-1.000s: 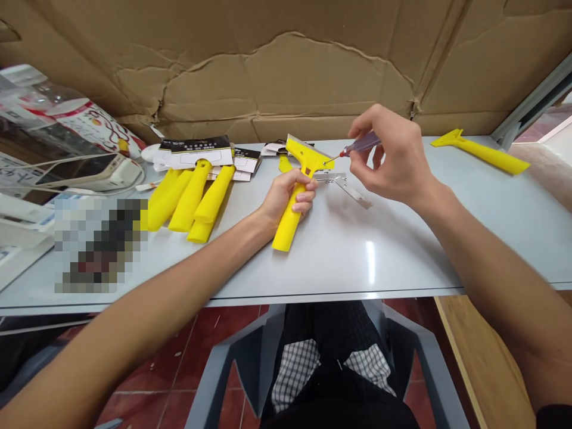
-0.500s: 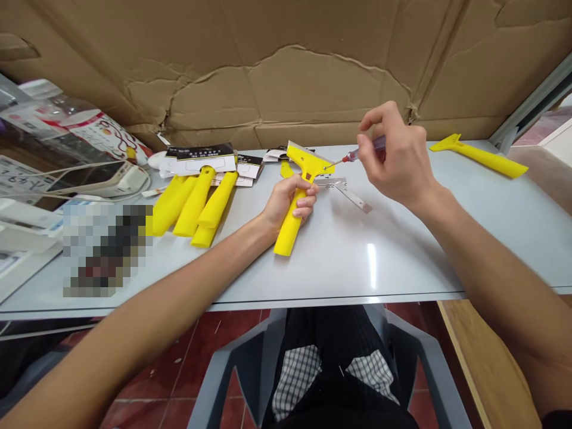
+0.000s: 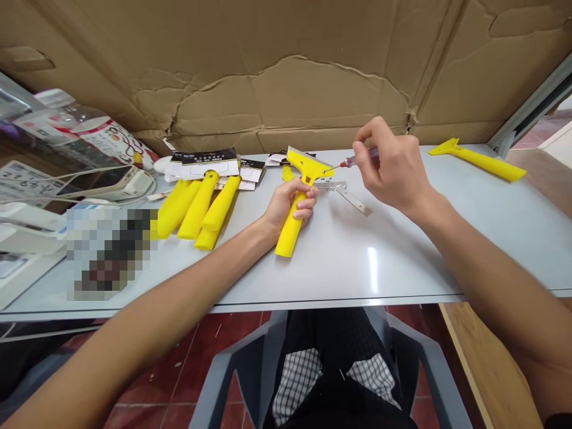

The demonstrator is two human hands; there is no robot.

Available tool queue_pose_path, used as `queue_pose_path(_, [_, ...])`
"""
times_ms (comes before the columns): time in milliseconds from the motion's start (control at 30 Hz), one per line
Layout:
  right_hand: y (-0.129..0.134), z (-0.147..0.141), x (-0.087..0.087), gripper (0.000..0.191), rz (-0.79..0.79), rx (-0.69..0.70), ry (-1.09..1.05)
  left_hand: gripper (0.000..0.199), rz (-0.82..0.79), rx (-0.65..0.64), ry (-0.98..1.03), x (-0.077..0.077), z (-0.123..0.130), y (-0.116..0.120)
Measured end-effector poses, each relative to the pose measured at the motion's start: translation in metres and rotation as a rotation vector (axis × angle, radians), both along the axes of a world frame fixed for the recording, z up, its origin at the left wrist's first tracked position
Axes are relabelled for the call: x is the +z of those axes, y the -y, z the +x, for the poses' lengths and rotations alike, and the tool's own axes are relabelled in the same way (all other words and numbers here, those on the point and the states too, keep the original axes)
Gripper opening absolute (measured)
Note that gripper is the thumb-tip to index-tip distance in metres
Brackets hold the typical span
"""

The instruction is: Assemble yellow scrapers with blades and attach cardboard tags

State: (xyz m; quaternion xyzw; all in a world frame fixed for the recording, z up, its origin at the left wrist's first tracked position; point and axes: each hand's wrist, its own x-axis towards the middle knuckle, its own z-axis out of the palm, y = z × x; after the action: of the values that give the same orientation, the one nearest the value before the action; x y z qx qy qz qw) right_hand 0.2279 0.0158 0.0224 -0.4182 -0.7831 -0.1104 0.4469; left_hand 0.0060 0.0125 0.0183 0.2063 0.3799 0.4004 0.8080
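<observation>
My left hand (image 3: 290,205) is wrapped round the handle of a yellow scraper (image 3: 288,232), its wide head tilted up and away from me. A metal blade edge shows along the head's top. In my right hand (image 3: 395,164) is a screwdriver (image 3: 360,158) with a clear purplish handle, held between thumb and fingers. Its thin shaft points left, and the tip meets a small screw at the right side of the scraper head. Behind and right of my left hand, loose metal blades (image 3: 355,199) lie on the table.
Several yellow scrapers (image 3: 196,205) with black-and-white cards lie to the left. One more yellow scraper (image 3: 487,162) is at the back right. A phone (image 3: 107,182), a cable and a bottle (image 3: 111,140) crowd the left end. Cardboard (image 3: 330,89) stands along the table's (image 3: 415,268) back.
My right hand has moved slightly down and left with the screwdriver, and its fingers have shifted on the handle. My left hand keeps the scraper nearly still. The view has shifted slightly.
</observation>
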Motion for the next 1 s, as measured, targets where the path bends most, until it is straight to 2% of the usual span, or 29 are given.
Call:
queue_pose_path(133, [0.0005,0.0001,0.0007,0.012,-0.023,0.049,-0.019,0.014,0.007,-0.001,-0.004,0.0007,0.0006,0.0007])
queue_pose_path(333, [0.0024,-0.0008,0.0015,0.017,0.001,0.127,-0.029,0.017,-0.023,-0.021,-0.036,0.0047,0.0012,0.0031])
queue_pose_path(500, [0.003,-0.0019,0.0022,0.019,0.018,0.139,-0.038,0.016,-0.031,-0.016,-0.056,0.0065,0.0016,0.0045])
queue_pose_path(633, [0.0047,-0.0023,0.0036,0.018,0.039,0.126,-0.05,0.015,0.047,-0.006,-0.042,0.0038,0.0016,0.0047])
queue_pose_path(767, [0.0011,-0.0005,0.0021,0.002,0.031,0.06,-0.024,0.016,0.092,0.006,-0.056,0.002,0.0017,0.0043])
queue_pose_path(900, [-0.0044,0.0023,-0.0011,0.016,0.015,-0.001,-0.033,0.017,0.103,0.015,-0.08,0.0012,0.0022,0.0041])
queue_pose_path(1000, [-0.0045,0.0034,-0.0018,0.011,0.01,-0.015,-0.03,0.018,0.092,0.014,-0.066,0.0009,0.0024,0.0042])
